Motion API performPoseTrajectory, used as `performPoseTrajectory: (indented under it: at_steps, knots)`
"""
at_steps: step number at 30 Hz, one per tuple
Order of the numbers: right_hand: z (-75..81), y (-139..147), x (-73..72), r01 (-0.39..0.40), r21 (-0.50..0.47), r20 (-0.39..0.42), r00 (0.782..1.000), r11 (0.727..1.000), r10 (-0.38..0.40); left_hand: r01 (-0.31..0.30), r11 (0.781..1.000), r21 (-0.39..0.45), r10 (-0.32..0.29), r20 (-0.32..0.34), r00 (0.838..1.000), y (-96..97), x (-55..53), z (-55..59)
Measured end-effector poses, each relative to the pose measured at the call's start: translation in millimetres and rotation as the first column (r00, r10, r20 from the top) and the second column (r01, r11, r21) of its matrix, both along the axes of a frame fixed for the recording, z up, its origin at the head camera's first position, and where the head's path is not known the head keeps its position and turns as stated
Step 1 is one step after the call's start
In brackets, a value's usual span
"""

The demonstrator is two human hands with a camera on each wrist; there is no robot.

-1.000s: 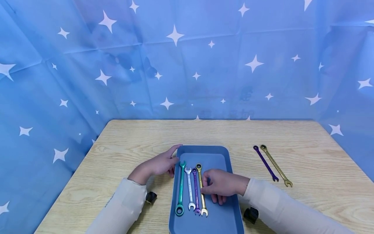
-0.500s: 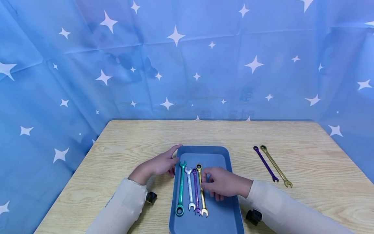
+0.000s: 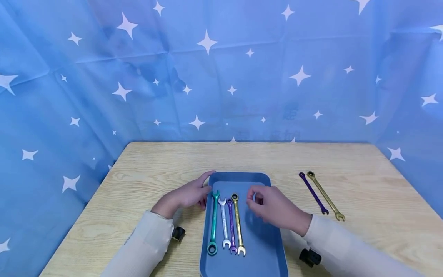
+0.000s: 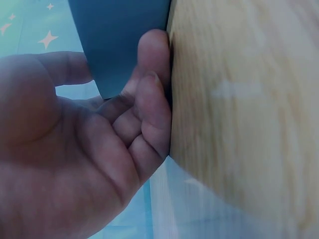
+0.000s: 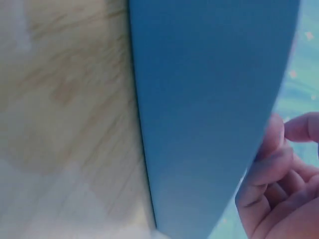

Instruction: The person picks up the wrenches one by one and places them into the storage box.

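Observed in rectangular blue tray (image 3: 264,248), laid lengthwise from left to right: green wrench (image 3: 214,221) (ring end near), silver wrench (image 3: 225,224), purple wrench (image 3: 231,226) and gold wrench (image 3: 238,224). Noted on last two: far ring end, near open end.

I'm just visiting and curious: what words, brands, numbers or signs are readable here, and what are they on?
None can be read.
Silver wrench: marks along its shaft, too small to read.
Green wrench: faint shaft marks, too small to read.
Left sleeve: a faint mark, too blurred to read.
Blue backdrop: dim shapes, possibly lettering, too faint to read.
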State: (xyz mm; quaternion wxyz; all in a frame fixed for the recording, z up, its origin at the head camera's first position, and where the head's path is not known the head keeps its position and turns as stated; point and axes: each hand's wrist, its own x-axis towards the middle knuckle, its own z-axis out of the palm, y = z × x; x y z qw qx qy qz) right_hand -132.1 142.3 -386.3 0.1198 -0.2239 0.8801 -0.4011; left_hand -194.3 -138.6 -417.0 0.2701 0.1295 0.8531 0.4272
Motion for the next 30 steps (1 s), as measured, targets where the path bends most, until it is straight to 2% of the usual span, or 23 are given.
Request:
performPoseTrajectory:
  at_steps: [10, 18, 30]
  knots:
    - [14.6, 33, -5.4, 0.113, 0.038, -0.090, 0.990, 0.993, -0.109, -0.005, 1.000, -0.030, 0.004, -0.016, 1.000, 0.2, -0.8, -0.4]
    - [15.1, 56, -7.2, 0.159, 0.063, -0.122, 0.981, 0.985, -0.151, 0.003, 1.000, -0.030, -0.003, -0.019, 1.000, 1.4, -1.7, 0.0]
    - [10.6, 84, -12.4, 0.220, 0.208, -0.162, 0.969, 0.953, -0.189, -0.005, 0.999, -0.032, 0.005, -0.019, 1.000, 0.0, 1.1, 1.5]
